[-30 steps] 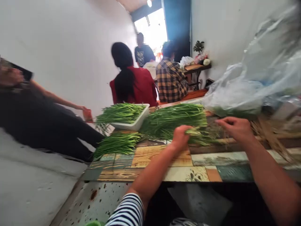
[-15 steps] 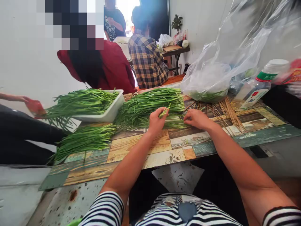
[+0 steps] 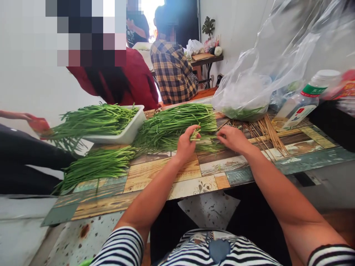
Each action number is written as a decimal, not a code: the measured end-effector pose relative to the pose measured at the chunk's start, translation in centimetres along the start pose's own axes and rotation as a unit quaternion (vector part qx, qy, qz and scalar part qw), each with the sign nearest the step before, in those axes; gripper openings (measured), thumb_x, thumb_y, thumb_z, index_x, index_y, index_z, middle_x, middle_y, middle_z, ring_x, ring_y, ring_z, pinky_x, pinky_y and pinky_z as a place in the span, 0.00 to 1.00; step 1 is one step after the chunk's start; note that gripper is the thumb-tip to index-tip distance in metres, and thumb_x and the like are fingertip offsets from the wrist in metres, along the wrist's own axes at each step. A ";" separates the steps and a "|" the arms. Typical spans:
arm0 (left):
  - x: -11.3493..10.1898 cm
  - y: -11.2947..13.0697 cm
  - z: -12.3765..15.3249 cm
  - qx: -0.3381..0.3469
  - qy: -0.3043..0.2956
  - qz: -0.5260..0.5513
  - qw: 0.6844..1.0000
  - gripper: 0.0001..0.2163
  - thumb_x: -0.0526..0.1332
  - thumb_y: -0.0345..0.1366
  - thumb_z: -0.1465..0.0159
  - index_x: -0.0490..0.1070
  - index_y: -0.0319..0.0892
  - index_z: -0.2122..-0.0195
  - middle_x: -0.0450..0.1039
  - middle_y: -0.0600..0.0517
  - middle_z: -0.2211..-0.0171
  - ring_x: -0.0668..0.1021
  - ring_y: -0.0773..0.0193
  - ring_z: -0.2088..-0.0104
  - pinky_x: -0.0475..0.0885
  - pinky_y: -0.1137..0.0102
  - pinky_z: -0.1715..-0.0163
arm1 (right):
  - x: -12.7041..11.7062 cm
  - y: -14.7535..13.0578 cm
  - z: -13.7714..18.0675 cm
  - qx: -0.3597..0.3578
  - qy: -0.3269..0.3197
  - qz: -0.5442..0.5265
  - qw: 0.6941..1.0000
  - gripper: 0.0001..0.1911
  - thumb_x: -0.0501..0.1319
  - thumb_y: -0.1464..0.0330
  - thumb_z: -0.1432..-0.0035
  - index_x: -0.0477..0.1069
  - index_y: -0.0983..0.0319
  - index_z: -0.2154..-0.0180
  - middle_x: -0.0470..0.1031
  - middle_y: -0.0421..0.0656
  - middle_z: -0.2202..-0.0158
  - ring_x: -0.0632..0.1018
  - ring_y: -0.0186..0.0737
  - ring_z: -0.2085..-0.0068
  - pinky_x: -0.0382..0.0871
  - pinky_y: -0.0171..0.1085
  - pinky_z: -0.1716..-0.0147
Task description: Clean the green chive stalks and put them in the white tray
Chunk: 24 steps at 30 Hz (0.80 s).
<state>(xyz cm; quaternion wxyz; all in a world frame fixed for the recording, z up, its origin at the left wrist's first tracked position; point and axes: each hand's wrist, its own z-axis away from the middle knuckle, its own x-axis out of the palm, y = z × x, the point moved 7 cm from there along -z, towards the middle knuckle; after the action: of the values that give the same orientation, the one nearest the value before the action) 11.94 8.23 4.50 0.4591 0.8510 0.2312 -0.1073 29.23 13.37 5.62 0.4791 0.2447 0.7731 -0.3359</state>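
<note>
My left hand [image 3: 186,145] is closed around a few cut garlic chives [image 3: 195,134], their pale stem ends poking out between thumb and fingers. It is in front of a large heap of garlic chives [image 3: 180,118] spread on the table. To its right, my right hand [image 3: 232,139] has its fingers pinched together, low over the chives' stem ends; whether anything thin sits in them I cannot make out. Behind and right of that hand lie several bamboo skewers [image 3: 273,135].
At left, a white tub [image 3: 122,137] overflows with chives, and another chive bundle [image 3: 102,166] lies before it. A co-worker's red-gloved hand [image 3: 41,126] is beside the tub. A plastic bag [image 3: 241,88] and a bottle [image 3: 301,105] stand at right. Two people sit opposite.
The chives in my left hand have turned, so their cut ends now point right and more of them show. My right hand has stayed nearly in place, fingers still pinched.
</note>
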 end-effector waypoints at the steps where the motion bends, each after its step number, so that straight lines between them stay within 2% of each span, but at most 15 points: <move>1: 0.1 -0.1 0.1 0.000 -0.001 -0.010 1.000 0.11 0.54 0.30 0.36 0.68 0.42 0.53 0.76 0.53 0.67 0.76 0.67 0.66 0.70 0.71 0.59 | -0.3 -0.1 0.0 0.009 0.024 -0.034 0.999 0.07 0.57 0.72 0.43 0.73 0.63 0.69 0.75 0.44 0.69 0.73 0.38 0.68 0.61 0.34 0.68; 3: 0.2 0.0 0.2 0.007 -0.004 -0.035 0.999 0.10 0.54 0.29 0.37 0.70 0.42 0.56 0.76 0.51 0.61 0.77 0.65 0.60 0.70 0.69 0.54 | -0.7 -0.5 0.1 0.011 0.058 -0.102 0.993 0.06 0.57 0.70 0.43 0.72 0.63 0.69 0.74 0.42 0.72 0.71 0.35 0.73 0.60 0.33 0.71; 6: 0.9 0.3 0.4 0.023 -0.029 -0.061 0.997 0.11 0.55 0.28 0.38 0.70 0.42 0.55 0.75 0.49 0.55 0.75 0.62 0.53 0.69 0.66 0.50 | -1.0 -1.6 0.2 -0.027 0.079 -0.172 0.982 0.06 0.57 0.69 0.44 0.72 0.62 0.70 0.74 0.40 0.74 0.69 0.34 0.75 0.60 0.32 0.73; 10: 1.6 0.7 0.4 0.029 -0.072 -0.069 0.995 0.13 0.55 0.28 0.38 0.70 0.43 0.53 0.77 0.50 0.58 0.77 0.63 0.58 0.71 0.69 0.56 | -0.9 -2.5 0.2 -0.061 0.089 -0.199 0.974 0.07 0.57 0.68 0.43 0.72 0.62 0.69 0.74 0.41 0.73 0.70 0.34 0.73 0.61 0.32 0.71; 13: 1.5 1.5 0.1 0.071 -0.079 -0.086 0.991 0.11 0.54 0.29 0.37 0.72 0.42 0.57 0.77 0.50 0.62 0.77 0.64 0.61 0.71 0.71 0.59 | -0.8 -2.5 0.0 -0.066 0.094 -0.203 0.972 0.09 0.56 0.66 0.42 0.72 0.62 0.69 0.74 0.41 0.72 0.71 0.35 0.72 0.61 0.33 0.69; 16: 1.3 2.1 -0.1 0.112 -0.080 -0.110 0.984 0.10 0.53 0.28 0.37 0.74 0.40 0.61 0.76 0.49 0.66 0.76 0.64 0.63 0.70 0.71 0.61 | -0.6 -2.1 -0.4 -0.051 0.084 -0.204 0.974 0.09 0.59 0.64 0.43 0.72 0.63 0.71 0.73 0.41 0.74 0.70 0.34 0.73 0.59 0.33 0.71; 20: 1.3 1.7 -0.1 0.101 -0.074 -0.125 0.984 0.10 0.54 0.28 0.37 0.74 0.40 0.61 0.76 0.49 0.64 0.76 0.64 0.62 0.70 0.70 0.59 | -0.3 -1.4 -0.5 -0.016 0.045 -0.230 0.972 0.12 0.59 0.62 0.44 0.73 0.63 0.71 0.71 0.39 0.77 0.68 0.33 0.75 0.58 0.33 0.73; 24: 1.1 1.2 -0.1 0.072 -0.057 -0.115 0.989 0.09 0.55 0.30 0.37 0.75 0.41 0.62 0.77 0.49 0.64 0.76 0.64 0.62 0.70 0.70 0.58 | 0.0 -1.9 -0.3 -0.026 0.006 -0.278 0.960 0.16 0.58 0.59 0.43 0.76 0.64 0.62 0.73 0.39 0.76 0.69 0.33 0.75 0.61 0.33 0.73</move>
<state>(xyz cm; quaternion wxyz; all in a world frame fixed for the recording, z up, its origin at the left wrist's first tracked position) 13.44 8.06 5.02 0.3941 0.8417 0.2929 -0.2244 27.70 12.33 6.29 0.3684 0.0096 0.8220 -0.4343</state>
